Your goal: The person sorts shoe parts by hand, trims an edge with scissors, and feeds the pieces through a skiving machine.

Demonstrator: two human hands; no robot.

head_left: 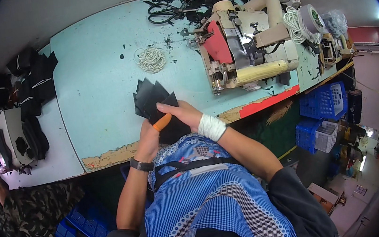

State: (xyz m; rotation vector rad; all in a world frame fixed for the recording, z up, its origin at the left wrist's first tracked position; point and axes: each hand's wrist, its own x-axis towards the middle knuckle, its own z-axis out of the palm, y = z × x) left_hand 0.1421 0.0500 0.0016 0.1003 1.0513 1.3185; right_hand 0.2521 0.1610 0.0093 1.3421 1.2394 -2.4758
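Note:
A fanned stack of black flat pieces (153,97), leather or cloth by their look, is held over the near edge of the pale blue table (100,82). My left hand (148,137) grips the stack from below, an orange finger cover on its thumb; its other fingers are mostly hidden. My right hand (185,113) is closed on the right side of the same stack, thumb on top. White string (212,127) is wound round my right wrist. Beyond the stack lies a loose coil of white string (150,60).
A beige machine (255,39) with a red plate stands on the right of the table. Black-handled scissors (165,14) and black scraps lie at the back. Left are tied black bundles (42,82) and another machine (9,136). Blue crates (322,102) stand right; a person in camouflage (31,218) is lower left.

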